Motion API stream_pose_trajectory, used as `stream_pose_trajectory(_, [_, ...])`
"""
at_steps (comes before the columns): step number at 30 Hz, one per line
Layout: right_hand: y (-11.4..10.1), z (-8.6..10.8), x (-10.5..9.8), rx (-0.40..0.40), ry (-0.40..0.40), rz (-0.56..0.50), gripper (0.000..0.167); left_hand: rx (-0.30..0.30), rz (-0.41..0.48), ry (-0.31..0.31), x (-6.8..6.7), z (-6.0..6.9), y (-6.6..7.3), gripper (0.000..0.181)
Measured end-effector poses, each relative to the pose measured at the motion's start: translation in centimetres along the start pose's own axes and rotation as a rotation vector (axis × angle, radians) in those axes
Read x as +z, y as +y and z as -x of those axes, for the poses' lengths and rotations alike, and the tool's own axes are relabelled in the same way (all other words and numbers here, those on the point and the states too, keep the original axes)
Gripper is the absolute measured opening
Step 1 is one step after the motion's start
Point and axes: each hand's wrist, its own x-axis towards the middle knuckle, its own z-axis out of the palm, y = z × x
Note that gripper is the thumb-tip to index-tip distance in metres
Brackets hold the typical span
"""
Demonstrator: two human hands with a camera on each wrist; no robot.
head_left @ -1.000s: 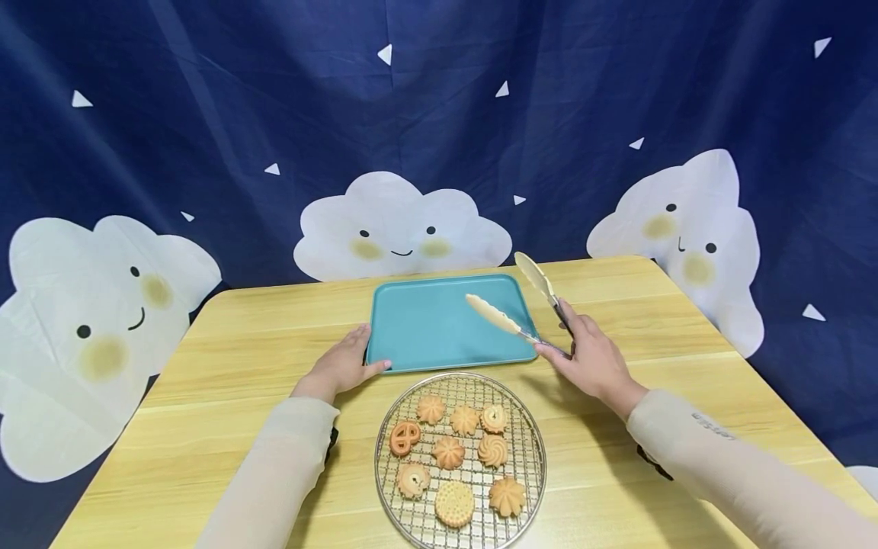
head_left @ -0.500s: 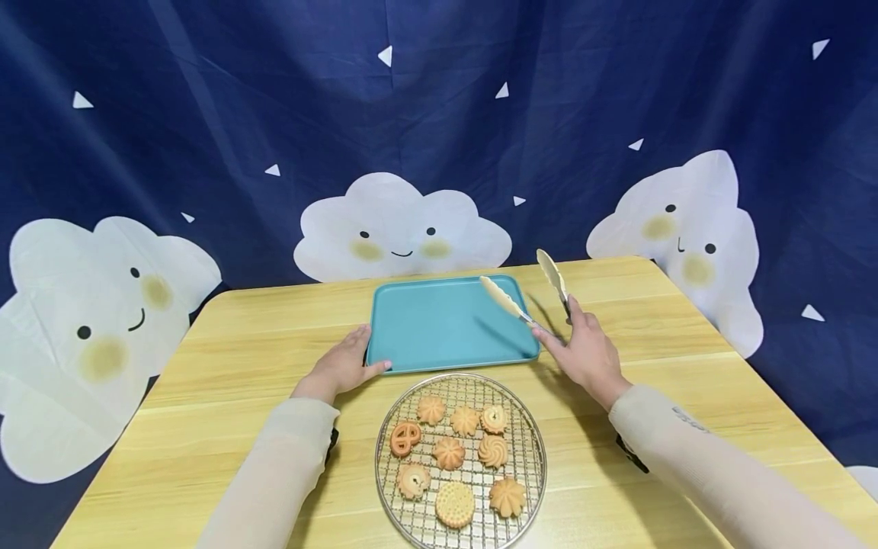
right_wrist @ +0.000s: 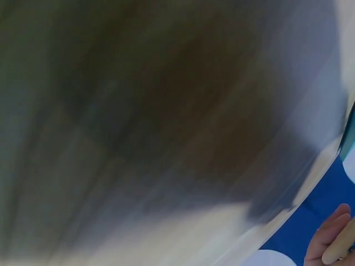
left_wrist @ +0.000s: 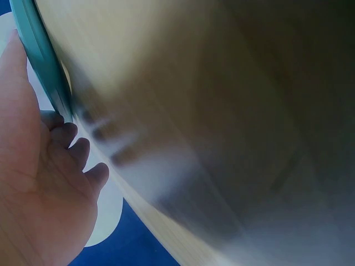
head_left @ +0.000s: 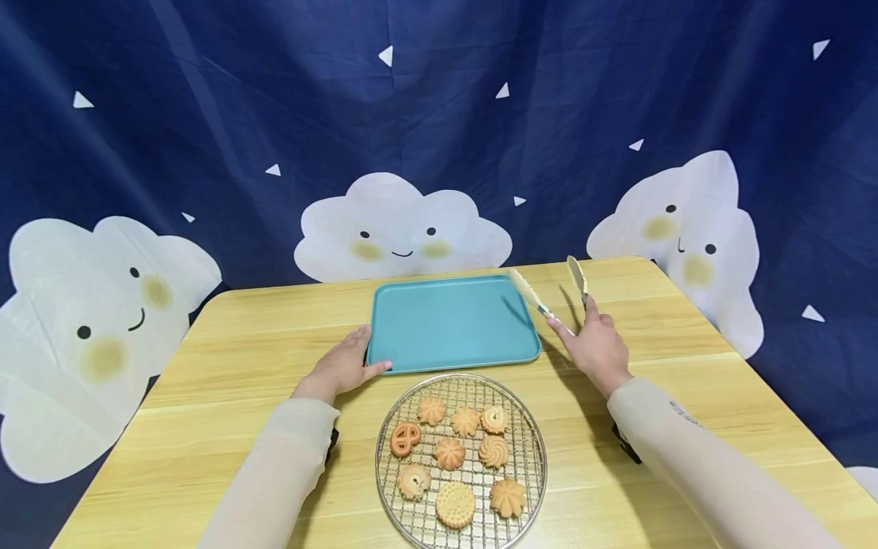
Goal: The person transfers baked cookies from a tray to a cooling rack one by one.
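My left hand [head_left: 341, 365] holds the near left corner of a blue-green rectangular tray [head_left: 446, 324], thumb along the front rim and fingers at the left side. The tray lies flat with nothing on it. My right hand [head_left: 598, 347], just right of the tray, grips tongs [head_left: 528, 292] with cream-coloured tips. The tongs' two arms are spread apart, and nothing is between them. In the right wrist view only part of the hand [right_wrist: 327, 235] and a beige piece of the tongs [right_wrist: 339, 244] show. The left wrist view shows the tray's edge [left_wrist: 44, 55] against my left hand.
A round wire rack [head_left: 379, 465] stands in front of the tray, bearing several cookies, among them a pretzel-shaped one [head_left: 405, 439] and a round dotted one [head_left: 456, 505]. Everything is on a pale wooden table [head_left: 226, 396]. A dark blue curtain [head_left: 439, 99] with clouds hangs behind.
My right hand has moved to the right with the tongs, whose tips have shifted from over the tray towards its right edge and beyond. My left hand, the tray and the cookies stay put.
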Motion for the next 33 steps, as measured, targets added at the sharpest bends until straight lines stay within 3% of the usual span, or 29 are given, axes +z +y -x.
stream_pose_trajectory(17, [0.7, -1.3, -0.3, 0.14, -0.131, 0.072, 0.104, 0.005, -0.01, 0.006, 0.0, 0.0, 0.2, 0.091])
stream_pose_trajectory(33, [0.5, -1.5, 0.5, 0.172, -0.188, 0.087, 0.1, 0.001, -0.006, 0.004, -0.2, 0.0, 0.2, 0.091])
